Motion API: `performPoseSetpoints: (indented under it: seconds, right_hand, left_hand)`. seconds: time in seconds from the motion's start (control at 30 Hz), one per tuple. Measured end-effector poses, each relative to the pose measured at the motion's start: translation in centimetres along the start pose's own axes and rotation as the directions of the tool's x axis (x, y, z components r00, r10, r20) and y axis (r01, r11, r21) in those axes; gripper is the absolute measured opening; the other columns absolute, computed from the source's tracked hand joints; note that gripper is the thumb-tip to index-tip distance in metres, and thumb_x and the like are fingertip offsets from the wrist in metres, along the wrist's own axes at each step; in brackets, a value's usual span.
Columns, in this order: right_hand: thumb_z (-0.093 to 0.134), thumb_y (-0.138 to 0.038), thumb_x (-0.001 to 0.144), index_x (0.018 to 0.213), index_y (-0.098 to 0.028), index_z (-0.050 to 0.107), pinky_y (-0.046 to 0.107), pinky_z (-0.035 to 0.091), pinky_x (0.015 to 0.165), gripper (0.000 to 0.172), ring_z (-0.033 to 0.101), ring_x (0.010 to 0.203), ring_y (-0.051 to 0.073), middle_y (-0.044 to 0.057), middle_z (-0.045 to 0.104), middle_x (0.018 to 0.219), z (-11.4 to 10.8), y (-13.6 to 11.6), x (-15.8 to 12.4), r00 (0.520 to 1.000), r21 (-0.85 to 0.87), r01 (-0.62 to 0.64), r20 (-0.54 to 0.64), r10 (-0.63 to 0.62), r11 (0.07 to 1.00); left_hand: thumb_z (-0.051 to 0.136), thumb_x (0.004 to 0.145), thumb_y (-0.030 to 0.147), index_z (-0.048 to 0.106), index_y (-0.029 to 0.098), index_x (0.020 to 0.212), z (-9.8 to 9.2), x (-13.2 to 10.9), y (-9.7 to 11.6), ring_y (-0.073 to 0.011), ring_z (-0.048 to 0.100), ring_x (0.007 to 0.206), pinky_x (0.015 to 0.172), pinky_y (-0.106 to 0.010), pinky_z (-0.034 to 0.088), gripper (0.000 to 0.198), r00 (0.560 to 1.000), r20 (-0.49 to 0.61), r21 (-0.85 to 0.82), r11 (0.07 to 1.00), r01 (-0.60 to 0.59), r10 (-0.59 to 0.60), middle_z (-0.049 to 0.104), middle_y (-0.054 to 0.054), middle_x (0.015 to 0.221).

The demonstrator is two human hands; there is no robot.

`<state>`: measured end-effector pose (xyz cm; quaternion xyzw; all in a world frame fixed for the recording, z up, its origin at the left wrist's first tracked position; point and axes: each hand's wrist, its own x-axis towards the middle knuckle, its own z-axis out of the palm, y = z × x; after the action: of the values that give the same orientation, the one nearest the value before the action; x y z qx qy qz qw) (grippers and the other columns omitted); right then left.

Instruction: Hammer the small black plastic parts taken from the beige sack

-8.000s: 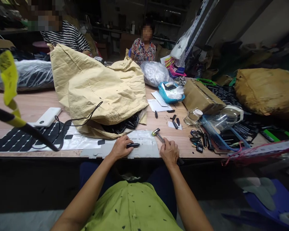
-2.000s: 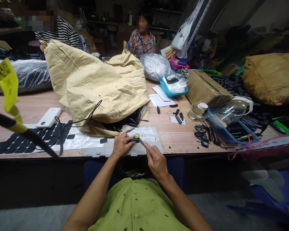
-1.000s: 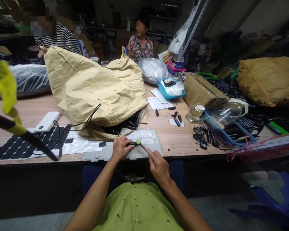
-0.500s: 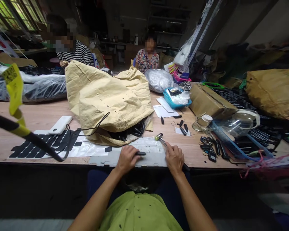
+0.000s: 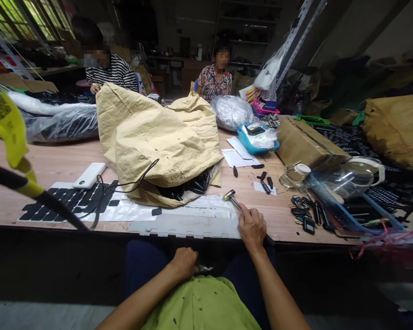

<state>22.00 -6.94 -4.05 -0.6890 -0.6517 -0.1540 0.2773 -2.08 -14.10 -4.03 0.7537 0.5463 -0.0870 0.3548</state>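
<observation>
Left hand had dropped from the worktop to the lap since the previous frame, now below the table edge and in front of the green shirt. Its fingers were curled in; whether the slim black piece seen in it earlier was inside could not be told. Right hand remained clamped around the dark handle of a small hammer with a metal shaft and a yellow-faced head. Hammer head pointed away from the body, at the far right corner of a flat grey mat; contact with the mat could not be confirmed. Dark handle end jutted out behind the hand. Hands well apart.

Behind the mat: large cream fabric sack, mouth toward the person, glossy black pieces showing inside. Left of the mat: white sheet with rows of black rounded patches, a white rectangular device lying at its back edge. Right of the hammer, on the pale wooden table: several small black oblong pieces, then a bunch of keys with dark fobs beside a blue plastic basket.
</observation>
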Motion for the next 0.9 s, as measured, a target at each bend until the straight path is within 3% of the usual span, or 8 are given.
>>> performPoseSetpoints:
  seconds: [0.07,0.13,0.23,0.33,0.43,0.6,0.7,0.9]
  right_hand:
    - [0.052,-0.017,0.091,0.113,-0.027,0.073,0.031,0.028,0.065,0.033,0.043,0.075,0.02,0.005,0.055,0.081,0.0,0.0,0.0,1.0,-0.005,-0.001,-0.006,0.001,1.0]
    - [0.052,-0.017,0.091,0.112,-0.026,0.074,0.032,0.028,0.065,0.032,0.043,0.075,0.02,0.006,0.055,0.081,0.0,0.0,0.0,1.0,-0.004,-0.007,-0.003,0.007,1.0]
    - [0.052,-0.017,0.091,0.111,-0.025,0.074,0.032,0.027,0.065,0.031,0.043,0.076,0.02,0.006,0.054,0.08,0.1,0.0,0.0,1.0,-0.009,-0.007,0.003,0.007,1.0]
    - [0.053,-0.016,0.089,0.111,-0.025,0.074,0.031,0.028,0.065,0.031,0.043,0.076,0.019,0.005,0.055,0.08,0.2,0.0,0.0,1.0,-0.027,-0.001,-0.006,0.001,1.0]
    - [0.055,-0.016,0.088,0.11,-0.025,0.075,0.03,0.027,0.066,0.03,0.042,0.075,0.018,0.004,0.055,0.079,0.4,0.0,0.0,1.0,-0.054,-0.002,-0.02,0.001,0.999]
    - [0.055,-0.016,0.088,0.109,-0.024,0.075,0.029,0.026,0.066,0.029,0.042,0.075,0.018,0.003,0.054,0.078,0.4,0.0,0.1,1.0,-0.079,0.011,-0.013,-0.012,0.997]
    - [0.054,-0.017,0.089,0.108,-0.023,0.075,0.029,0.027,0.066,0.029,0.042,0.074,0.018,0.004,0.054,0.078,0.4,0.0,0.0,0.999,-0.077,0.027,-0.035,-0.03,0.997]
    - [0.052,-0.018,0.09,0.107,-0.022,0.076,0.029,0.028,0.065,0.03,0.043,0.074,0.018,0.004,0.054,0.078,0.6,0.4,-0.1,0.998,-0.073,0.037,-0.049,-0.041,0.997]
  left_hand:
    - [0.071,0.077,0.037,0.075,0.027,0.101,-2.4,-1.0,0.9,-0.0284,0.071,0.091,0.079,-0.034,0.052,0.026,0.991,-0.085,-0.063,0.993,-0.104,0.099,0.077,-0.007,0.093]
    - [0.063,0.085,0.042,0.075,0.028,0.097,-5.8,-1.5,1.3,-0.0236,0.071,0.081,0.073,-0.031,0.05,0.021,0.954,-0.285,-0.114,0.985,-0.126,0.089,0.075,-0.003,0.083]
    - [0.051,0.094,0.038,0.074,0.021,0.096,-11.4,-1.0,0.6,-0.0259,0.07,0.089,0.076,-0.033,0.049,0.028,0.773,-0.605,-0.099,0.982,0.164,-0.19,0.074,-0.01,0.092]
    - [0.053,0.094,0.045,0.074,0.013,0.099,-15.0,0.6,-0.7,-0.0336,0.069,0.099,0.079,-0.037,0.05,0.039,0.645,-0.623,-0.148,0.876,0.459,-0.443,0.073,-0.019,0.102]
    - [0.059,0.089,0.053,0.075,0.009,0.103,-16.2,1.9,-1.4,-0.0364,0.069,0.101,0.08,-0.039,0.051,0.048,0.592,-0.541,-0.212,0.778,0.592,-0.598,0.073,-0.023,0.103]
    - [0.058,0.089,0.044,0.078,0.014,0.097,-16.8,2.0,-1.5,-0.0326,0.068,0.105,0.082,-0.035,0.049,0.037,0.574,-0.466,-0.367,0.738,0.567,-0.673,0.075,-0.019,0.107]
    - [0.059,0.086,0.04,0.078,0.018,0.085,-16.7,1.1,-1.3,-0.0283,0.069,0.098,0.076,-0.03,0.047,0.029,0.589,-0.44,-0.48,0.732,0.484,-0.678,0.077,-0.012,0.096]
    - [0.062,0.081,0.037,0.07,0.021,0.071,-12.3,0.0,1.4,-0.0217,0.067,0.081,0.066,-0.026,0.04,0.021,0.767,-0.423,-0.379,0.863,0.333,-0.482,0.074,-0.004,0.078]
